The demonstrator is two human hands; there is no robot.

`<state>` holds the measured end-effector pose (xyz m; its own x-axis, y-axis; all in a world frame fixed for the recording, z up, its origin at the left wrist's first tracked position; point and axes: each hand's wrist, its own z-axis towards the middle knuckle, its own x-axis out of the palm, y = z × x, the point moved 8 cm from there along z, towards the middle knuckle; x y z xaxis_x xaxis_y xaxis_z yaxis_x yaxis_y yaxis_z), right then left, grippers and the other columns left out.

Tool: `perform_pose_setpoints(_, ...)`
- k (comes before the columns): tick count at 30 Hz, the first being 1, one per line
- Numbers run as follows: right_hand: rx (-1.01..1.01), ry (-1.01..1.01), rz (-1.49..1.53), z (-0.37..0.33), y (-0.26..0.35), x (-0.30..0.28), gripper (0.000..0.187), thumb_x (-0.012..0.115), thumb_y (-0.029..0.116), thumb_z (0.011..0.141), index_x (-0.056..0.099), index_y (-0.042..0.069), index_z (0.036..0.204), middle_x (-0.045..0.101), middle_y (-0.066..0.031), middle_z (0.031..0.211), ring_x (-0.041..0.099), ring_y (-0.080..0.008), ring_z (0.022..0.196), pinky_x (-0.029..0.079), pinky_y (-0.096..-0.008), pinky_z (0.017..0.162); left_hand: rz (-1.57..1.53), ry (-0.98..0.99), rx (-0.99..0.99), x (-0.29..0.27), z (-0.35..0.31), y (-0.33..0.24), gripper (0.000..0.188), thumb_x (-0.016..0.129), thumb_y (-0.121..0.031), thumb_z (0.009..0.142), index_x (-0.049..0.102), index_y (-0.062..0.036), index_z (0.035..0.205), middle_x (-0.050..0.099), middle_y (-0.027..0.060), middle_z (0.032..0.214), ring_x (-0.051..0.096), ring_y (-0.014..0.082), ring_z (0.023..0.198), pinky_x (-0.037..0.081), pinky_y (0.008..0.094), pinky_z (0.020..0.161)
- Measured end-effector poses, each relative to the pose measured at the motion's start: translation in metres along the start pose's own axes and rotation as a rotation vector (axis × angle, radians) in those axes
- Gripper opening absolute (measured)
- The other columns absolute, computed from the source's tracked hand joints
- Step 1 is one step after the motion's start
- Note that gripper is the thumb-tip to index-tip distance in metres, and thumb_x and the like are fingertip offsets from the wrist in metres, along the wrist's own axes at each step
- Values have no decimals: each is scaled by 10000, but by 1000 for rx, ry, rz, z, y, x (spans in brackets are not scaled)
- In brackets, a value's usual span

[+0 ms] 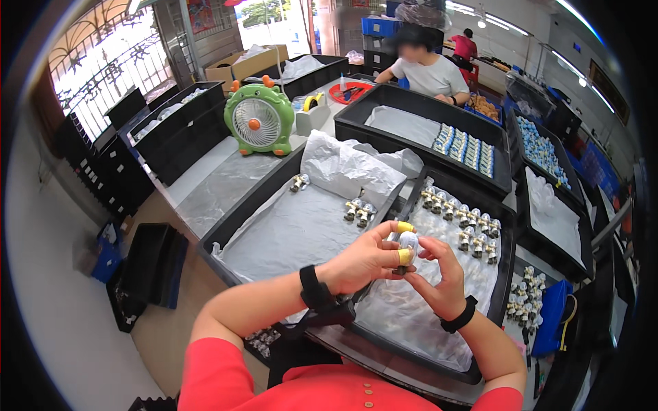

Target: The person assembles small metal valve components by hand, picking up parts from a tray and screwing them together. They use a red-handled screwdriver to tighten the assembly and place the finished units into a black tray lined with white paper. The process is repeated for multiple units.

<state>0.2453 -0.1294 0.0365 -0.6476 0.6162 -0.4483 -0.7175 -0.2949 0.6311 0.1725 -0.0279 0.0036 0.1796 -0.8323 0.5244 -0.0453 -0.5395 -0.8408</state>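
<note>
A small figurine point(409, 241) with a pale, domed head and a dark base is held up between my two hands, over the edge where two trays meet. My left hand point(367, 259), with yellow covers on some fingertips, is closed round its side. My right hand point(441, 275) pinches it from the other side with thumb and fingers. Beneath lies the right black tray point(439, 366), lined with clear plastic, and similar figurines point(469, 218) stand in rows at its far end. The left black tray point(229, 222) carries a white sheet and a few figurines point(360, 211).
A green fan point(260, 120) stands beyond the left tray. Farther back, a black tray point(349, 120) holds rows of blue-and-white pieces; a person point(428, 72) sits behind it. More figurines point(526, 298) cluster at the right, near a blue pouch point(550, 318). Stacked black trays point(154, 264) lie at left.
</note>
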Motion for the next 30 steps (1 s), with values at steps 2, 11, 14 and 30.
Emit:
perform_pose_setpoints(2, 32, 11, -30, -3, -6, -1, 562, 752, 36, 684, 521, 40, 1196, 554, -135, 1152, 598, -203, 893, 483, -301, 762, 77, -48, 8, -12, 2, -19, 390, 631, -154, 873, 437, -143, 1212, 571, 63, 1008, 624, 215, 918, 503, 344, 791)
perform_pose_setpoints(11, 84, -69, 12, 6, -18, -11, 449, 692, 8, 723, 550, 38, 1148, 582, -100, 1084, 575, -159, 829, 462, -274, 703, 1160, -883, 501, -193, 1, -111, 637, 708, -33, 695, 453, -73, 1277, 585, 50, 794, 574, 118, 711, 481, 267, 640)
perform_pose_setpoints(14, 111, -74, 13, 6, -22, -14, 432, 689, 5, 725, 559, 37, 1136, 593, -96, 1061, 582, -156, 822, 463, -271, 695, 1422, -950, 640, -180, -3, -113, 643, 700, -15, 683, 448, -52, 1274, 579, 61, 778, 565, 159, 672, 474, 295, 637)
perform_pose_setpoints(30, 184, -53, 34, 5, -31, -11, 263, 675, 15, 751, 633, 31, 1010, 641, -93, 934, 613, -152, 744, 465, -254, 662, 1729, -644, 1258, -76, -33, -112, 414, 707, 47, 655, 587, -19, 1045, 494, 75, 851, 491, 232, 725, 436, 322, 628)
